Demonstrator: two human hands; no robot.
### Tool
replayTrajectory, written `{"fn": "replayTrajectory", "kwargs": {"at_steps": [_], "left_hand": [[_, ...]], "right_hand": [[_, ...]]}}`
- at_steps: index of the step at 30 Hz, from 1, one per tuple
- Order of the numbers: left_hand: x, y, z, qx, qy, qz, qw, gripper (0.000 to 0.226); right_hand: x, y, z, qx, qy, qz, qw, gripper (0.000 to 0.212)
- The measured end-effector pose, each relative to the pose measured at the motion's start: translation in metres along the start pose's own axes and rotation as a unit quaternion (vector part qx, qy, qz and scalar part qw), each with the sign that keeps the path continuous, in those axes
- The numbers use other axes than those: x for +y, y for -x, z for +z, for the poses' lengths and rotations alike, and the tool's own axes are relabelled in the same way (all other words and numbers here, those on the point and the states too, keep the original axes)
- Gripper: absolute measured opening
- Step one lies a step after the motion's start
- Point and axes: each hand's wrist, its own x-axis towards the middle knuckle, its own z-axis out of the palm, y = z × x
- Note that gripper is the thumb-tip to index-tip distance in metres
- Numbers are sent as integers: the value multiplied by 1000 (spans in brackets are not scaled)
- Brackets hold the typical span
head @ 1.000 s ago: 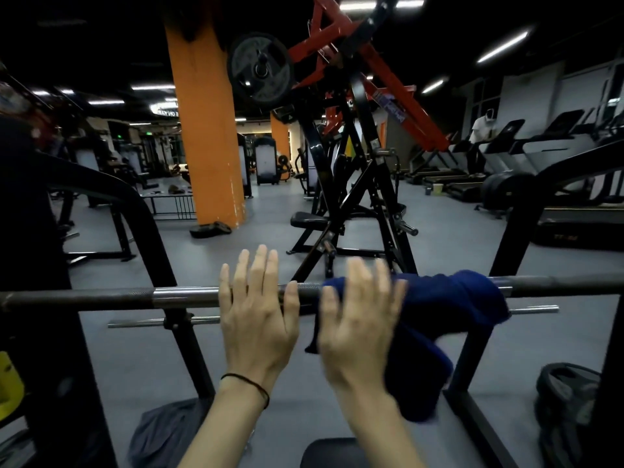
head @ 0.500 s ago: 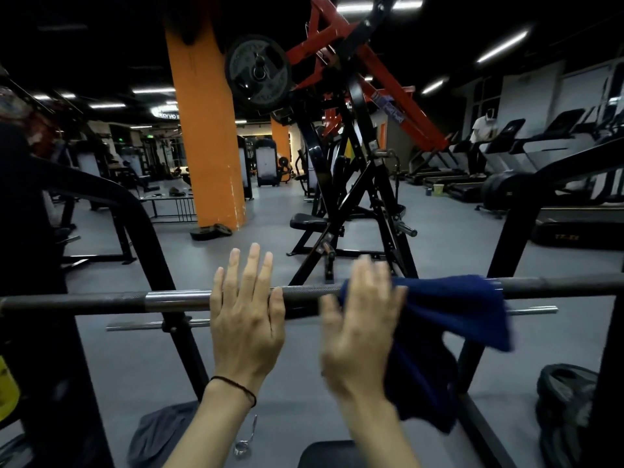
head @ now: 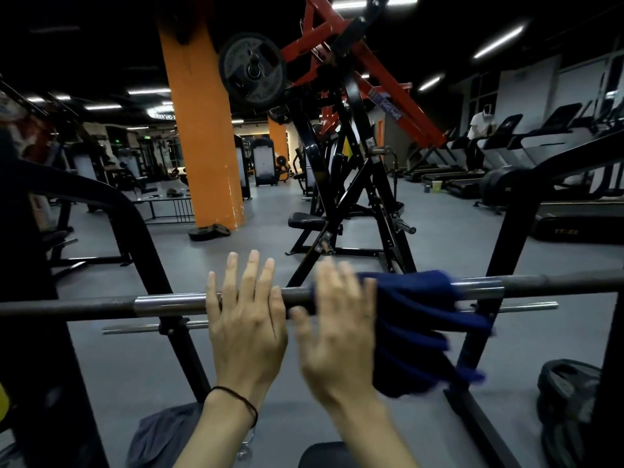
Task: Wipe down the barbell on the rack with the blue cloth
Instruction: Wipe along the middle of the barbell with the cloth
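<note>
At 6 o'clock, nearest the camera, a rounded black padded bench end (head: 326, 454) shows at the bottom edge, with a crumpled grey cloth (head: 162, 434) on the floor at 7 o'clock. Above them the left hand (head: 246, 319) lies flat against the long steel barbell (head: 169, 304), its fingers (head: 251, 271) straight and spread, holding nothing; a thin black cord bracelet (head: 236, 398) circles that wrist. Just beside it at 5 o'clock, the right hand (head: 337, 332) is blurred, fingers extended and pressed flat on the dark blue cloth (head: 415, 325). The cloth is draped over the bar right of centre, most of it hanging below the bar at 4 o'clock. The bar crosses the whole view and rests on the black steel rack (head: 483, 332), whose uprights stand at 8 and 3 o'clock; a thinner chrome rod (head: 520, 307) runs behind and just under the bar.

At 4 o'clock, a dark round weight plate (head: 567, 393) sits low on the floor. The grey rubber floor (head: 111, 349) spreads out beyond. At 12 o'clock, directly behind the bar, stands a black and red plate-loaded machine (head: 341, 170) carrying a round grey weight plate (head: 251, 70). An orange square pillar (head: 202, 130) rises at 11 o'clock, with dark plates at its foot. At 2 o'clock a row of black treadmills (head: 506, 153) lines the wall, a person in a white top (head: 481, 125) among them. Strip lights (head: 499, 40) glow in the dark ceiling.
</note>
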Motion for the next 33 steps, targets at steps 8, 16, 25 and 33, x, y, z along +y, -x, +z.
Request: {"fn": "replayTrajectory", "kwargs": {"at_steps": [8, 16, 25, 33], "left_hand": [[-6, -1, 0, 69, 13, 3, 998, 42], [10, -16, 3, 96, -24, -10, 995, 45], [0, -41, -11, -21, -55, 32, 998, 57], [-3, -57, -11, -167, -112, 56, 978, 45]], "right_hand": [[98, -8, -49, 33, 96, -8, 995, 59], [7, 4, 8, 0, 13, -68, 998, 53], [108, -17, -53, 66, 112, 4, 992, 48], [8, -7, 3, -21, 38, -48, 998, 53]]}}
